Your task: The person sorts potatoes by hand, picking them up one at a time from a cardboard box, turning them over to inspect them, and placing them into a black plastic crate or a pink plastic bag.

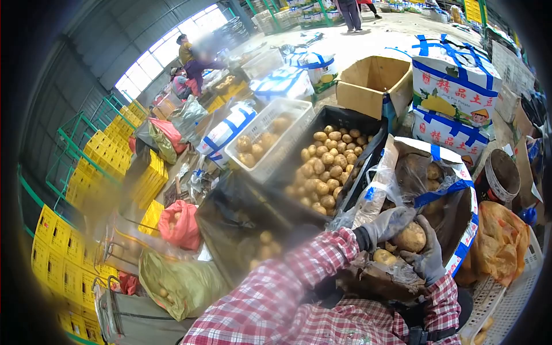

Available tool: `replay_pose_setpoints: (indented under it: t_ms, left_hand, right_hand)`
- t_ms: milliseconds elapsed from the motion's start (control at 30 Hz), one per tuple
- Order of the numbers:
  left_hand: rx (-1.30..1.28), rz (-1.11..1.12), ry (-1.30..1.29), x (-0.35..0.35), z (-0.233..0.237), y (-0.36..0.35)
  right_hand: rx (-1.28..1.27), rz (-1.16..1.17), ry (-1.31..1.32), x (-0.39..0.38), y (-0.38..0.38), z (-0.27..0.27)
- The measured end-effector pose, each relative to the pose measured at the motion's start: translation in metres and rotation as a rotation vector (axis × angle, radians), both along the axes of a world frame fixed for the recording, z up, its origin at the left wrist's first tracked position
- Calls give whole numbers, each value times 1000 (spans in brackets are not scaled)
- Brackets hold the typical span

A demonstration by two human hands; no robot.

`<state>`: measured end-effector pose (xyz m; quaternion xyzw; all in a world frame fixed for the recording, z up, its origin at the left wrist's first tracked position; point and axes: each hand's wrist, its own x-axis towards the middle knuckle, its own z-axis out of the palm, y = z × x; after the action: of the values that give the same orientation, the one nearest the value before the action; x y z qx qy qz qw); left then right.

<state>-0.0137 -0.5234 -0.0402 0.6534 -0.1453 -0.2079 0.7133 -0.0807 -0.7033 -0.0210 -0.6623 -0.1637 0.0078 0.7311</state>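
My right hand [431,257], in a grey glove, is closed around a large potato [410,237] over the open carton [470,230]. My left hand [386,225], gloved too, lies at the potato's upper left, against the clear plastic liner [374,201]. Its fingers point to the upper right, and I cannot tell whether they grip anything. A smaller potato [384,257] rests just below my hands beside dark crumpled plastic. Inside the carton more potatoes [434,171] show through the liner. Blue tape runs along the carton's rim.
Left of the carton stands a black-lined crate of potatoes [330,167], with a white plastic crate [270,138] beyond it. Closed printed cartons [454,86] are stacked behind. An orange mesh bag [497,241] and a bucket [500,175] lie right. People [192,60] are farther back.
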Motion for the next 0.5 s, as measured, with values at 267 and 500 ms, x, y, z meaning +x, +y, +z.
replay_pose_setpoints:
  t_ms: [267, 500]
  left_hand:
    - [474, -4, -154, -13, 44, 4]
    - [274, 34, -219, -11, -8, -2]
  right_hand:
    - [-411, -113, -124, -4, 7, 7]
    - [-504, -278, -292, -6, 21, 19]
